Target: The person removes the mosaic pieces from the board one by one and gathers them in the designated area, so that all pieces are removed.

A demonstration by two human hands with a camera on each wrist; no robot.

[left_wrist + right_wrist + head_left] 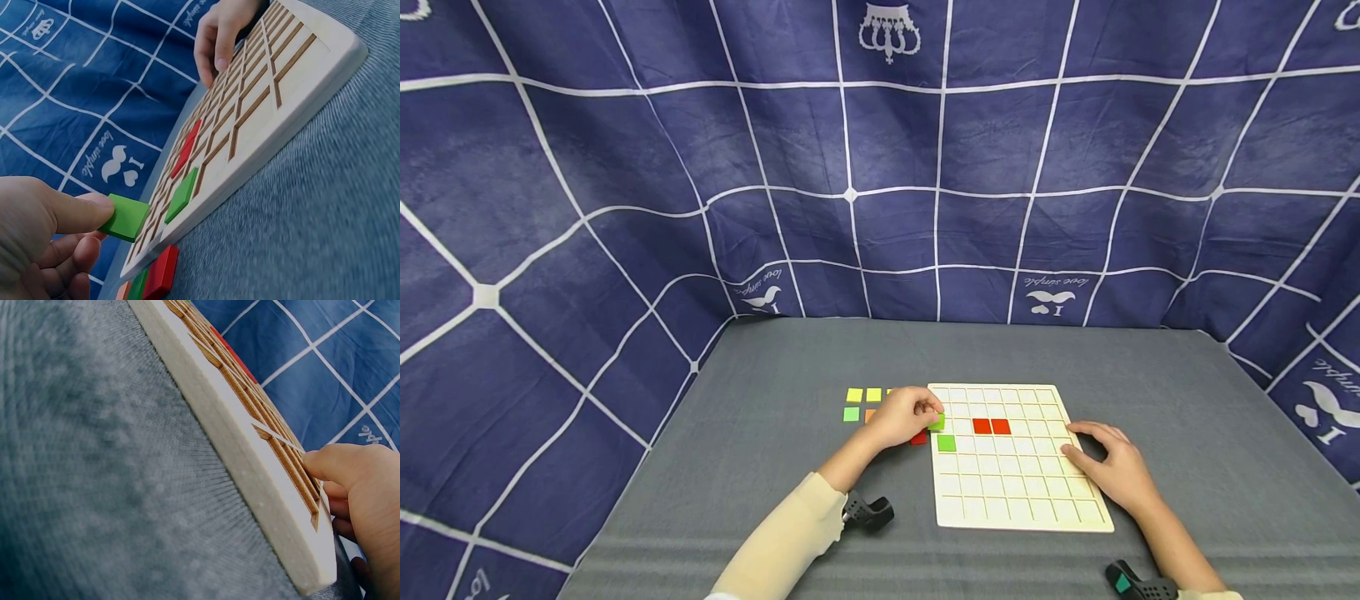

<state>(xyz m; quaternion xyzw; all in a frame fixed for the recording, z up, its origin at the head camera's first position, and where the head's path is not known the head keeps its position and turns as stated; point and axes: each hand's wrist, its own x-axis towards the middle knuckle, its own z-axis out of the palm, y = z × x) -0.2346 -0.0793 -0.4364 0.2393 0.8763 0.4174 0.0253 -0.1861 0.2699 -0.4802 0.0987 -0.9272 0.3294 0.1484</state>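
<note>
Between thumb and fingers my left hand pinches a green square tile, just above the left edge of a pale wooden grid board. Another green tile lies in a cell of the leftmost column. Two red tiles sit side by side farther in on the board. At the board's right edge rests my right hand, its thumb on the top face and its other fingers along the side; in the right wrist view the thumb touches the rim.
Left of the board, loose tiles lie on the grey cloth: yellow, light green, orange and red. The left hand partly hides them. A blue checked curtain hangs behind and beside the table.
</note>
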